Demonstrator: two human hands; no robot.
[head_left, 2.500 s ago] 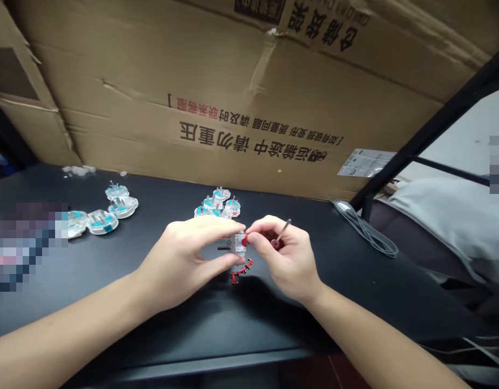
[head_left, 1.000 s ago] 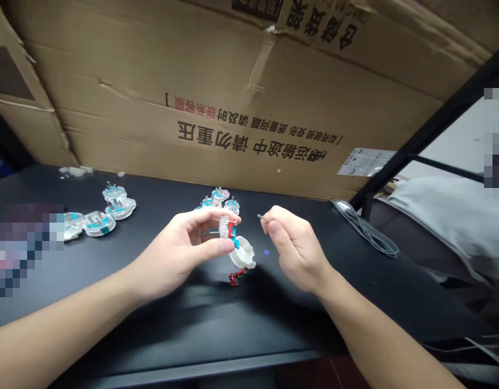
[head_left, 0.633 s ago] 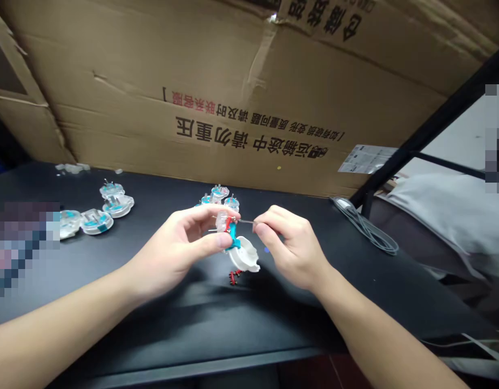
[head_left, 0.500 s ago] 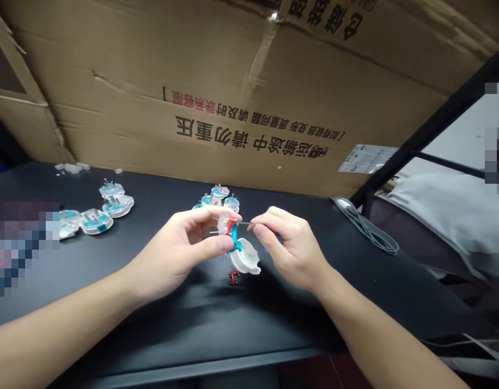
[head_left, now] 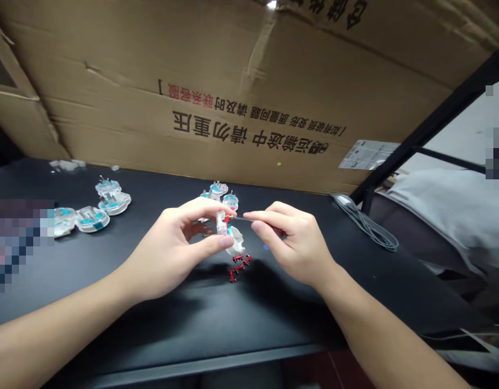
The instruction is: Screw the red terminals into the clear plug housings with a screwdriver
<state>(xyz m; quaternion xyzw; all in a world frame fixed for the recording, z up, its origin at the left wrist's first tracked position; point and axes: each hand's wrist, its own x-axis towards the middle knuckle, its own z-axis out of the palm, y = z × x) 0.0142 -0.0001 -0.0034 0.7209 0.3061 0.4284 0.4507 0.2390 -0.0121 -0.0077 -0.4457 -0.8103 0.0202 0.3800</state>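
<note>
My left hand [head_left: 184,246] pinches an opened electrical plug [head_left: 221,222] between thumb and fingers, with a clear-white body and red and blue parts showing. My right hand [head_left: 292,237] is closed on a thin metal tool [head_left: 242,219]. The tool's tip meets the red part of the plug; its handle end is hidden in my fingers. A curved white shell [head_left: 236,242] shows just below the plug, and I cannot tell whether it is attached. Beneath it, several small red pieces with dark ends [head_left: 238,267] lie on the black table [head_left: 217,329].
Several clear plugs with blue insides and metal prongs [head_left: 92,219] sit at the left. Another cluster [head_left: 230,201] stands behind my hands. Clear scraps [head_left: 67,165] lie far left. A coiled grey cable [head_left: 365,224] rests at the right; a cardboard sheet [head_left: 249,81] walls the back.
My left hand has turned the plug, so its blue part is now mostly hidden. More red pieces show on the table below. The tool still points at the red part.
</note>
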